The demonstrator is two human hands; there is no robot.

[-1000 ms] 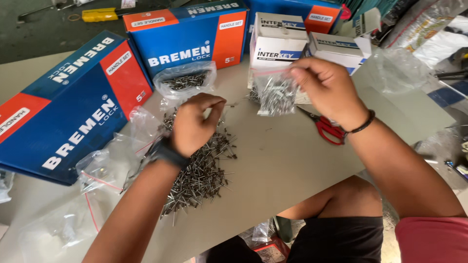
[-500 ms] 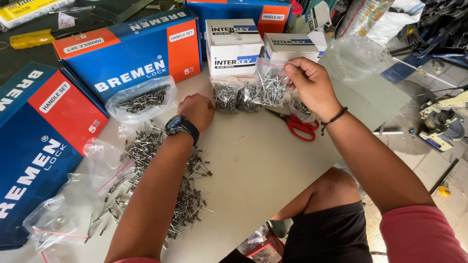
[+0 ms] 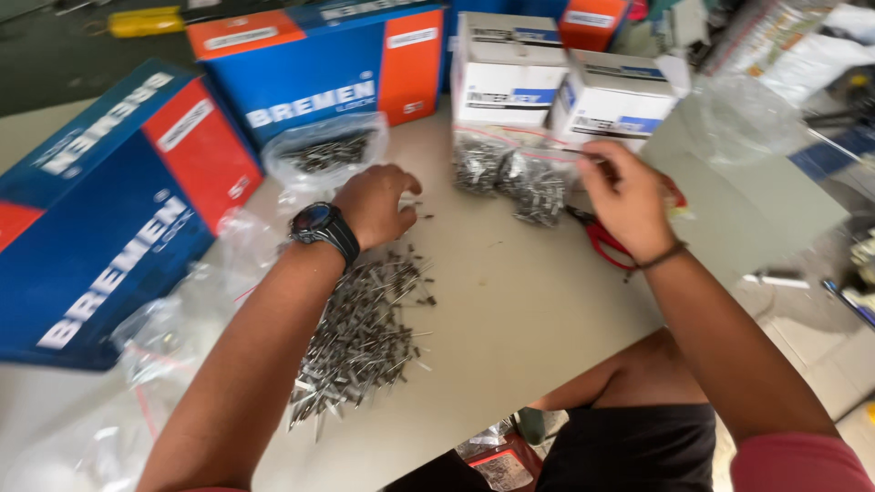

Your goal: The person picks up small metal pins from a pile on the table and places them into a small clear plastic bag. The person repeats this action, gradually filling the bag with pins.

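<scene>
right hand [image 3: 624, 196] pinches screw bag [image 3: 538, 187]; scissors [image 3: 603, 241] beneath.

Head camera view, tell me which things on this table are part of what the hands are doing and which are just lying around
In use:
- left hand over the loose pile of metal screws
- right hand at the small filled clear bags
- open bag of screws

Lying about:
- red-handled scissors
- blue and orange boxes
- white boxes
- empty clear bags
- yellow tool
</scene>
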